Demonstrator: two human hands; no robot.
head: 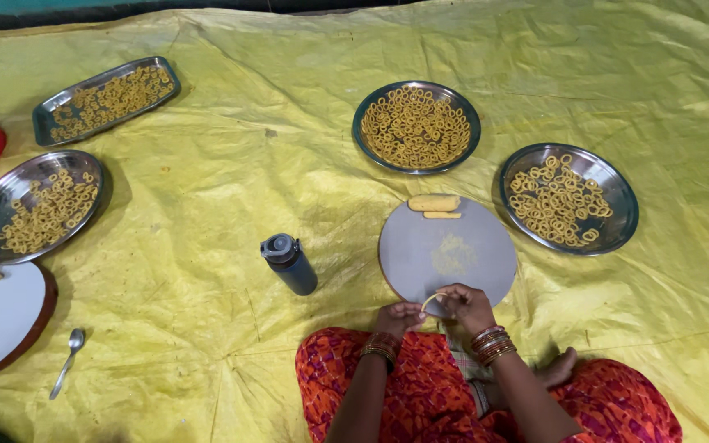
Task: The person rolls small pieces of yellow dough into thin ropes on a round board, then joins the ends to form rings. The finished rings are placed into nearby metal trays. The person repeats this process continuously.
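Hands (436,310) pinch dough strip (430,300).

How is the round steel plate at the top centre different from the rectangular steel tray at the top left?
The round steel plate is circular and packed full with dough rings. The rectangular steel tray is long with rounded corners, lies at an angle, and its rings leave bare metal at one end. Both are shiny steel and rest on the yellow sheet.

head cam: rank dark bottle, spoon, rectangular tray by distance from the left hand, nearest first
From the left hand:
1. Dark bottle, just to its left on the yellow sheet.
2. Spoon, far left, near the bottom edge.
3. Rectangular tray, top left, farthest.
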